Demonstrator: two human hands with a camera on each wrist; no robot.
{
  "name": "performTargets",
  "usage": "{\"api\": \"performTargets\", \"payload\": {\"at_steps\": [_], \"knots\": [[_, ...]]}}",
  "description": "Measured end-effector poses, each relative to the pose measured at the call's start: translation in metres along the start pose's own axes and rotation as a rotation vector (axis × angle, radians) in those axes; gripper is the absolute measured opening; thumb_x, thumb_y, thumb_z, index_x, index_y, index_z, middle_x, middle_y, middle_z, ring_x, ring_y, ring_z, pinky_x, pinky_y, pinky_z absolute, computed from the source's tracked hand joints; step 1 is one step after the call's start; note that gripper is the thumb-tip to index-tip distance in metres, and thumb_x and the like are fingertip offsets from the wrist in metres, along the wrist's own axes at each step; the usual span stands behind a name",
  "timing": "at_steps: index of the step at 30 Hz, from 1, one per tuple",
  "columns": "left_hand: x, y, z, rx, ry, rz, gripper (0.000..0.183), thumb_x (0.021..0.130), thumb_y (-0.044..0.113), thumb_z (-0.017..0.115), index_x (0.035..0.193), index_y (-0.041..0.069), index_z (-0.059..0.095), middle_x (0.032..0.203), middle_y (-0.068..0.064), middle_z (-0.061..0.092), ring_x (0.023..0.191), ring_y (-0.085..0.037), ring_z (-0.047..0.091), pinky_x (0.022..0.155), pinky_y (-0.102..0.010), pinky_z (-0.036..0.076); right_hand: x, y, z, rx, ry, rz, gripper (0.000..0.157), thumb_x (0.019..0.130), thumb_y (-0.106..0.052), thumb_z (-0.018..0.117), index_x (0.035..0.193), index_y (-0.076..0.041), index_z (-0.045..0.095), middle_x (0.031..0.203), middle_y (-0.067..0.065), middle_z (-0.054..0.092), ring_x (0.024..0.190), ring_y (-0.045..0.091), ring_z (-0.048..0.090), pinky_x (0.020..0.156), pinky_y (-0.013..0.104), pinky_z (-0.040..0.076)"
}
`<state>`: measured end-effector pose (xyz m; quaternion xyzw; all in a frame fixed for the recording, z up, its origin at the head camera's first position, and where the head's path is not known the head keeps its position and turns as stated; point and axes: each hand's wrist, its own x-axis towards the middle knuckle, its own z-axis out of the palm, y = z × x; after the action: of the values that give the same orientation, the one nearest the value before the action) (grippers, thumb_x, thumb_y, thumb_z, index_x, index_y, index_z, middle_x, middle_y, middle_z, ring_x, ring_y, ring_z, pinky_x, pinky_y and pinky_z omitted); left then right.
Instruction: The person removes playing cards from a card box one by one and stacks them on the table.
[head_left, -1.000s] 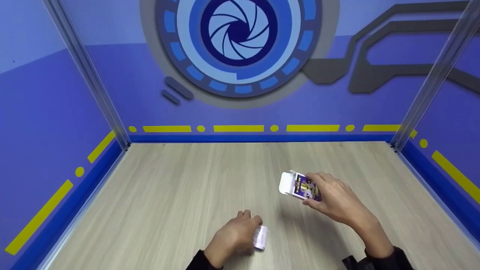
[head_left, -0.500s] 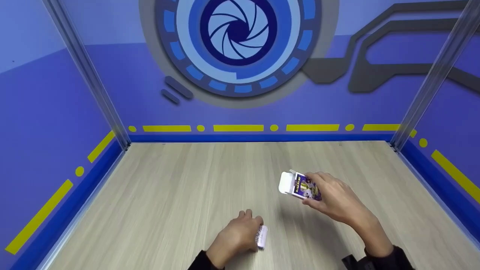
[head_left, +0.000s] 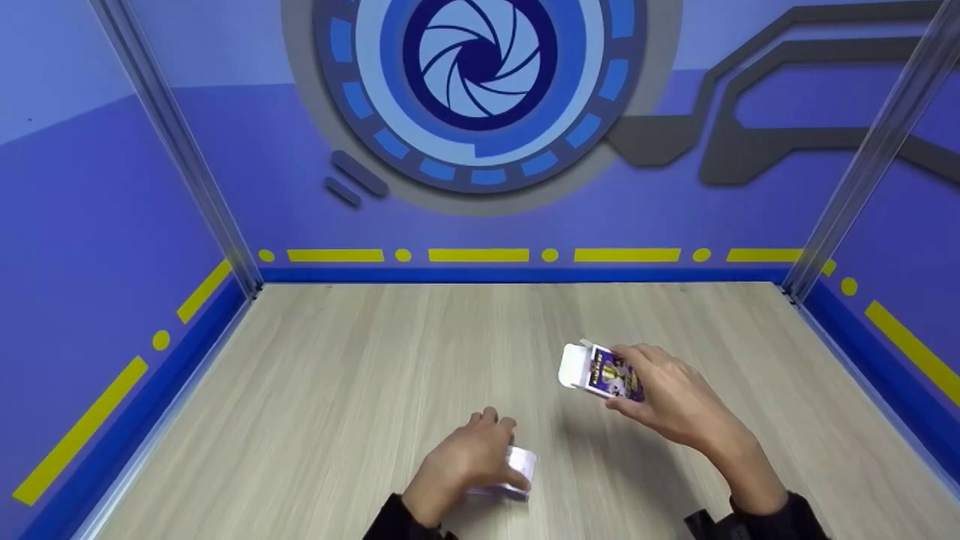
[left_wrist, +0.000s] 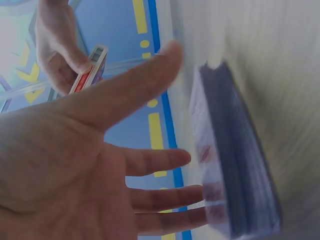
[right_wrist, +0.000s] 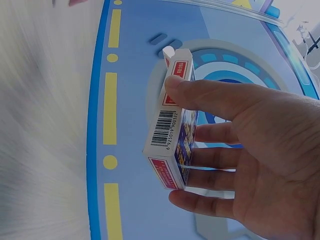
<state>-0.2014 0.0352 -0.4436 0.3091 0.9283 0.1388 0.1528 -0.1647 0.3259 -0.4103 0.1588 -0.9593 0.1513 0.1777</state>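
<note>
A deck of playing cards (head_left: 524, 463) lies on the table, partly covered by my left hand (head_left: 471, 459). In the left wrist view the deck (left_wrist: 242, 165) shows its layered edges. The thumb and fingers of that hand are spread and fairly straight, with the lower fingertips at the deck's face; whether they touch it I cannot tell. My right hand (head_left: 679, 394) holds a purple and white card box (head_left: 615, 373) above the table, its end flap standing out to the left. In the right wrist view the thumb presses the box's barcode side (right_wrist: 167, 125), with fingers behind it.
The pale wooden table (head_left: 360, 375) is bounded by a blue back wall (head_left: 480, 232) and side walls with yellow dashes. Metal posts (head_left: 187, 165) stand at the back corners.
My left hand's fingers have spread and moved slightly up and left from the deck's side, and more of the deck's pale face shows. The right hand and box have stayed in place.
</note>
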Motion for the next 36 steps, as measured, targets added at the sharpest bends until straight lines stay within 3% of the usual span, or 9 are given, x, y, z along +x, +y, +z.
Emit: {"api": "performTargets", "payload": {"at_steps": [4,10,13,16,21,26,30,36], "knots": [[0.001,-0.006,-0.009,-0.034,0.112,0.016,0.063,0.086,0.039,0.083,0.134,0.002,0.064,0.124,-0.013,0.063,0.115,-0.029,0.062,0.098,-0.043,0.053,0.0,0.0,0.0,0.007,0.003,-0.002,0.067,0.079,-0.029,0.091,0.133,-0.002,0.061,0.118,0.015,0.068,0.098,0.026,0.065,0.077,0.044,0.055],[0.008,-0.006,-0.017,-0.054,0.465,0.136,0.025,0.093,0.021,0.078,0.114,0.009,0.074,0.107,-0.004,0.072,0.098,-0.02,0.069,0.083,-0.035,0.058,0.0,-0.001,0.001,0.023,-0.008,0.012,0.066,0.079,-0.025,0.092,0.133,-0.001,0.061,0.121,0.015,0.066,0.102,0.026,0.064,0.079,0.045,0.055],[0.011,0.0,-0.017,-0.126,0.609,0.19,0.01,0.095,0.015,0.075,0.105,0.012,0.075,0.099,0.002,0.072,0.091,-0.013,0.069,0.078,-0.031,0.057,0.0,-0.003,0.003,0.028,-0.014,0.014,0.067,0.078,-0.023,0.092,0.134,-0.001,0.061,0.122,0.015,0.065,0.105,0.028,0.063,0.08,0.045,0.055],[0.012,0.007,-0.016,-0.249,0.685,0.251,0.004,0.096,0.009,0.072,0.1,0.011,0.073,0.095,0.003,0.071,0.087,-0.009,0.066,0.075,-0.027,0.056,0.0,-0.005,0.006,0.024,-0.016,0.009,0.068,0.077,-0.024,0.093,0.134,-0.002,0.061,0.124,0.015,0.064,0.107,0.028,0.063,0.082,0.045,0.056],[0.014,0.015,-0.013,-0.462,0.702,0.316,0.006,0.097,0.003,0.07,0.098,0.008,0.069,0.093,0.0,0.068,0.083,-0.007,0.063,0.072,-0.027,0.057,0.003,-0.012,0.012,0.013,-0.009,-0.017,0.069,0.076,-0.024,0.094,0.134,-0.004,0.062,0.124,0.013,0.065,0.109,0.027,0.063,0.084,0.046,0.057],[0.014,0.021,-0.01,-0.625,0.649,0.313,0.012,0.095,-0.001,0.068,0.096,0.009,0.062,0.091,0.002,0.065,0.084,-0.008,0.063,0.072,-0.025,0.057,0.005,-0.02,0.016,0.017,0.003,-0.07,0.068,0.075,-0.023,0.094,0.132,-0.005,0.063,0.124,0.01,0.065,0.112,0.026,0.063,0.088,0.045,0.057],[0.016,0.024,-0.008,-0.676,0.637,0.311,0.015,0.094,-0.003,0.067,0.094,0.009,0.059,0.09,0.004,0.063,0.085,-0.008,0.063,0.073,-0.024,0.057,0.006,-0.026,0.018,0.016,0.002,-0.097,0.069,0.075,-0.024,0.095,0.133,-0.006,0.063,0.125,0.007,0.065,0.114,0.024,0.062,0.09,0.045,0.056],[0.017,0.022,-0.003,-0.678,0.63,0.298,0.016,0.095,-0.004,0.067,0.094,0.009,0.058,0.091,0.004,0.06,0.086,-0.009,0.062,0.073,-0.023,0.057,0.007,-0.034,0.018,0.018,-0.007,-0.129,0.07,0.074,-0.025,0.095,0.133,-0.007,0.062,0.127,0.006,0.063,0.115,0.024,0.061,0.092,0.046,0.055]]}}
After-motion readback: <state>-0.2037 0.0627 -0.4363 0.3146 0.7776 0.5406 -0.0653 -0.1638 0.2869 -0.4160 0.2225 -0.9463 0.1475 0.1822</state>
